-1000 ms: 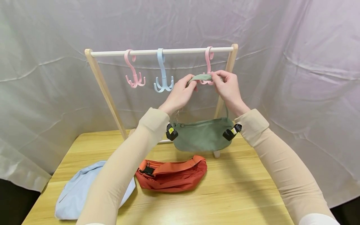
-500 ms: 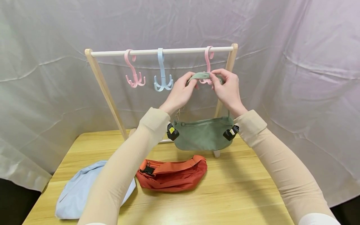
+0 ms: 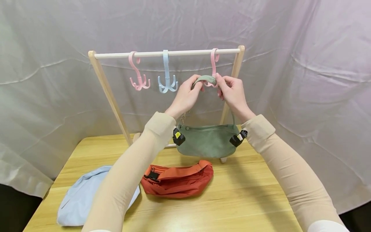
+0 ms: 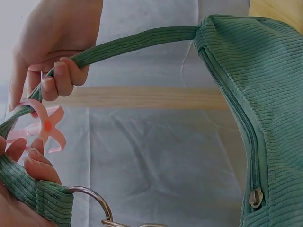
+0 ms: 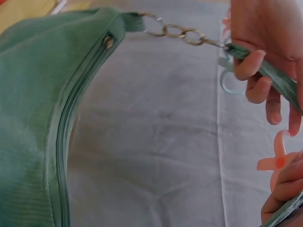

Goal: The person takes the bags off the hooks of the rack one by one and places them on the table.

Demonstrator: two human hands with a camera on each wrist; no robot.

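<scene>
A green corduroy shoulder bag [image 3: 207, 141] hangs by its strap [image 3: 206, 78] from both hands, below the right pink four-pronged hook [image 3: 214, 64]. My left hand [image 3: 185, 96] grips the strap near its metal ring and chain [image 5: 182, 35]. My right hand [image 3: 235, 96] pinches the strap farther along, its thumb and forefinger right at the hook's stem. In the left wrist view the stretch of strap between the hands overlaps a curved pink prong [image 4: 49, 127]. The bag's zipper [image 4: 251, 146] runs along its top edge.
A wooden rack with a white rail [image 3: 188, 53] also carries another pink hook [image 3: 139, 77] and a light blue hook [image 3: 167, 77]. A red waist bag [image 3: 179, 182] and a light blue bag [image 3: 78, 196] lie on the wooden table [image 3: 246, 193]. Grey cloth [image 3: 313, 96] hangs behind.
My right hand has lowered slightly and its fingertips have shifted along the strap toward the hook's stem. The green bag has swung a little left; my left hand stays nearly still.
</scene>
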